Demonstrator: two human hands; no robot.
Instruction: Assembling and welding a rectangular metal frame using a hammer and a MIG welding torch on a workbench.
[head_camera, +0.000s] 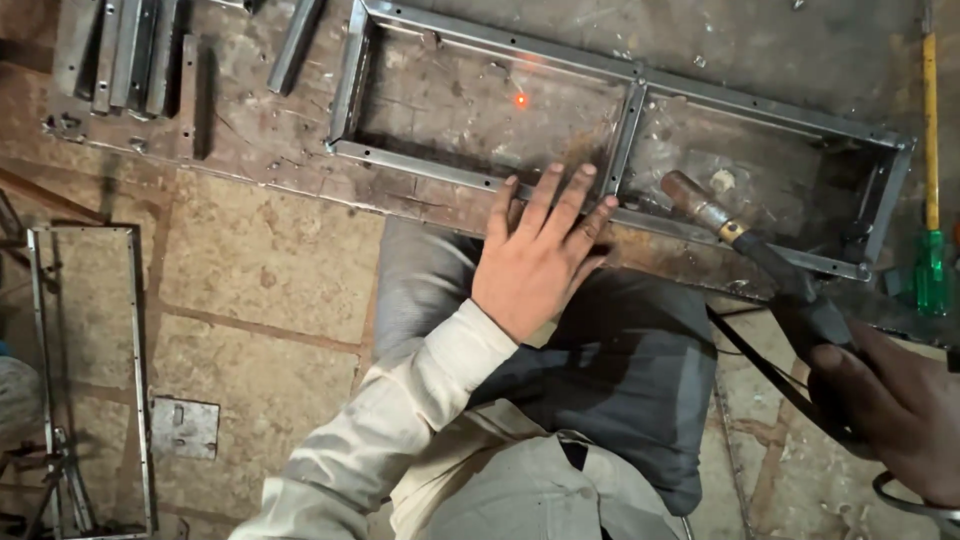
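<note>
Left hand (535, 262) — flat, fingers spread on frame (480, 180) rail | right hand (885, 400) clamped on torch (745, 240) | nozzle just right of left grip — frame's long axis crosswise.

Left hand (535, 255) lay flat, fingers (560, 205) spread over near rail of grey steel frame (480, 180), fingertips just short of cross bar (627, 135). Right hand (890, 405) gripped black handle of welding torch (735, 235), nozzle just right of those fingers, inside frame's right bay. Orange spark (520, 100) glowed beyond fingertips. Green-handled screwdriver (930, 265) rested far right
</note>
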